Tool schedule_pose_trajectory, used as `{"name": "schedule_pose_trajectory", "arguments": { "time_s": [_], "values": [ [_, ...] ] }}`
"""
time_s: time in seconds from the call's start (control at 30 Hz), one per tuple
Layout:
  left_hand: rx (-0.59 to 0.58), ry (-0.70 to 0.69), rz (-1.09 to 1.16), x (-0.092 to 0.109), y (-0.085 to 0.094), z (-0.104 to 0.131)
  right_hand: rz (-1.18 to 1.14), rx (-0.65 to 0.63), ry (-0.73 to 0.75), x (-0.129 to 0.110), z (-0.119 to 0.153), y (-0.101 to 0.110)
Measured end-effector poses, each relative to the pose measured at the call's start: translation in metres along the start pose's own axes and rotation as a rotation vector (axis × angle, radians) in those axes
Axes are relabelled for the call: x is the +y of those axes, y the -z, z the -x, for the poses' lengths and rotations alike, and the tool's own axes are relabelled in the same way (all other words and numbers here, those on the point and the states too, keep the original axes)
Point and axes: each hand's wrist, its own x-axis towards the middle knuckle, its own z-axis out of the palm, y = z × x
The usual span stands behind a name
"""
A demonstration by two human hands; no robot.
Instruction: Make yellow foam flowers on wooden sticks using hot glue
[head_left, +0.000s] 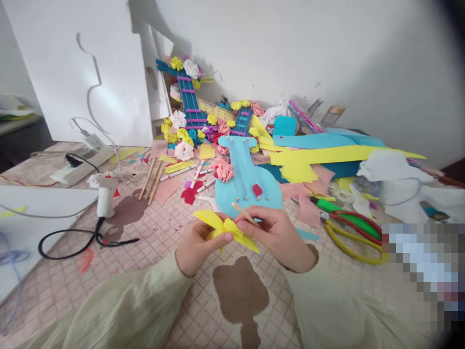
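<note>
Between my two hands is a folded, gathered piece of yellow crepe paper (209, 219). My left hand (198, 245) pinches it from the left, thumb on top. In my right hand (281, 237) is a thin wooden stick (240, 211), pointing up and left; those fingertips also touch the paper's right side. Just beyond the hands lies a light blue guitar-shaped cutout (223, 194) with a red patch and small pegs. Pink crumpled paper (224, 170) rests at its left edge.
A white glue gun (106, 196) stands at left by a power strip (78, 167). Wooden sticks (150, 182) lie nearby. Scissors (348, 242) with red and yellow handles are at right. Yellow crepe strips (323, 156) and paper-flower decorations (185, 148) crowd the back.
</note>
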Motion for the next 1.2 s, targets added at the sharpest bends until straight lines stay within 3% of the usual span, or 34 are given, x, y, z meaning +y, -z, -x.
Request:
{"name": "schedule_pose_trajectory", "arguments": {
  "time_s": [0.3,0.43,0.57,0.67,0.83,0.97,1.03,1.2],
  "values": [
    [0.036,0.054,0.059,-0.003,0.000,-0.003,-0.013,0.011,-0.060,0.002,0.000,-0.001],
    [0.191,-0.075,0.264,0.001,-0.003,-0.003,-0.055,0.099,-0.010,-0.001,0.002,-0.001],
    [0.247,-0.133,0.399,0.003,-0.006,-0.001,-0.077,0.034,0.009,-0.002,0.004,-0.005],
    [0.168,-0.143,0.359,-0.001,-0.004,0.003,-0.206,0.047,-0.026,0.000,0.004,-0.007],
    [-0.081,-0.250,0.242,0.003,0.003,0.006,-0.348,0.116,-0.024,0.001,0.002,0.006],
    [-0.059,-0.372,0.096,0.016,0.013,0.001,-0.350,-0.035,-0.084,-0.002,0.002,0.014],
    [-0.106,-0.401,-0.032,0.021,0.018,0.000,-0.315,-0.115,-0.120,-0.003,0.002,0.015],
    [-0.297,-0.200,-0.287,0.022,0.015,0.004,-0.222,-0.199,-0.171,0.001,0.003,0.007]
  ]
}}
